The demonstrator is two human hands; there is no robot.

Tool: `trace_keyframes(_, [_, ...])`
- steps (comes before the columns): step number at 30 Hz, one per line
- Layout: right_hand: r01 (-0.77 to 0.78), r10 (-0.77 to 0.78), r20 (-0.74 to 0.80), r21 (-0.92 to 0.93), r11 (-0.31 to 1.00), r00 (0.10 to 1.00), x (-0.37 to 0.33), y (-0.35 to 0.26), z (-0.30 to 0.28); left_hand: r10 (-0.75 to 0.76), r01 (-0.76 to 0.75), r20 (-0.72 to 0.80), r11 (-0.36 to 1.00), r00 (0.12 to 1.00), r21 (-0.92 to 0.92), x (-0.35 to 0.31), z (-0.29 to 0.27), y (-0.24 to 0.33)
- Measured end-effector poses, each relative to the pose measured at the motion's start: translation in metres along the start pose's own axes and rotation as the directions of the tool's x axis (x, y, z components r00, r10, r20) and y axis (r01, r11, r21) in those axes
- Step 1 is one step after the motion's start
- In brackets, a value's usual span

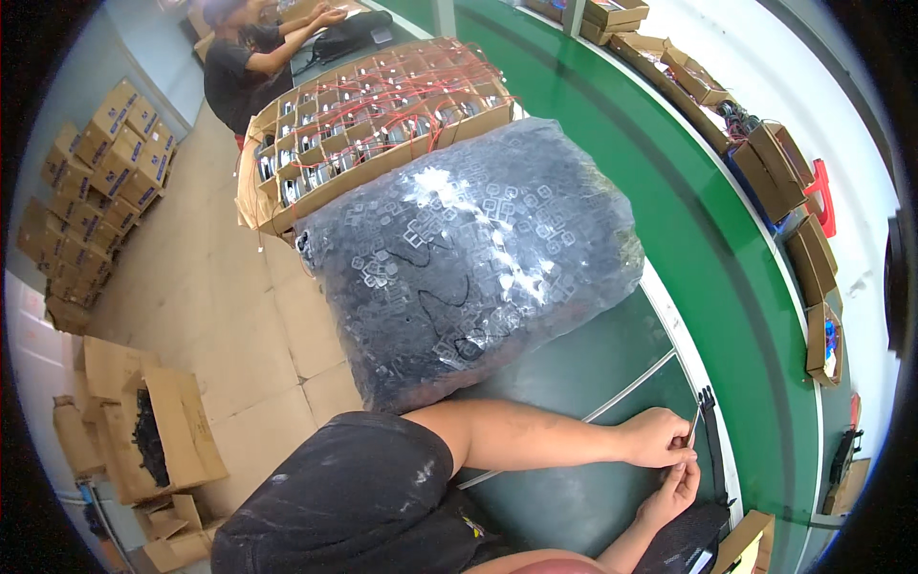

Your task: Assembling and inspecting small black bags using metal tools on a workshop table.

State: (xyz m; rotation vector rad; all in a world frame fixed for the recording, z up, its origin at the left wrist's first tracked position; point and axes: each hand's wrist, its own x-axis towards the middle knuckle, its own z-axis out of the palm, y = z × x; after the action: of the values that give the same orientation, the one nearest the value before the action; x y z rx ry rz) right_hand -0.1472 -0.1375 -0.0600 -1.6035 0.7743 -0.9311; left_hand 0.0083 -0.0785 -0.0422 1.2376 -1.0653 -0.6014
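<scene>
My left hand [660, 438] reaches across the dark green work surface, its fingers closed in a pinch. A thin, slender item [692, 428] sticks up from its fingertips, too small to tell its kind. Just below it, my right hand [676, 491] is also closed, its fingertips meeting those of the left. What the right fingers pinch is hidden. Beside both hands a black strap [711, 445] with a buckle-like end lies along the pale edge of the surface. Next to my right forearm is a black fabric piece [684, 540].
A large clear plastic bag [478, 258] full of dark parts fills the surface to the left. Behind it stands a divided carton [382, 158] of wired round parts. Another person [244, 62] works beyond. Open boxes [773, 167] line the far side of the green belt [669, 172].
</scene>
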Motion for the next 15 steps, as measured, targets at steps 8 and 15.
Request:
trace_keyframes(8, [0.002, -0.001, 0.009, -0.041, 0.999, 1.000, -0.0003, 0.0009, -0.0006, -0.005, 0.005, 0.009, 1.000, 1.000, -0.026, -0.0005, 0.0008, 0.0001])
trace_keyframes(15, [-0.022, 0.022, -0.008, -0.025, 0.999, 1.000, -0.0017, 0.0059, -0.0030, 0.009, -0.009, 0.010, 1.000, 1.000, -0.030, 0.0007, 0.0010, -0.0050])
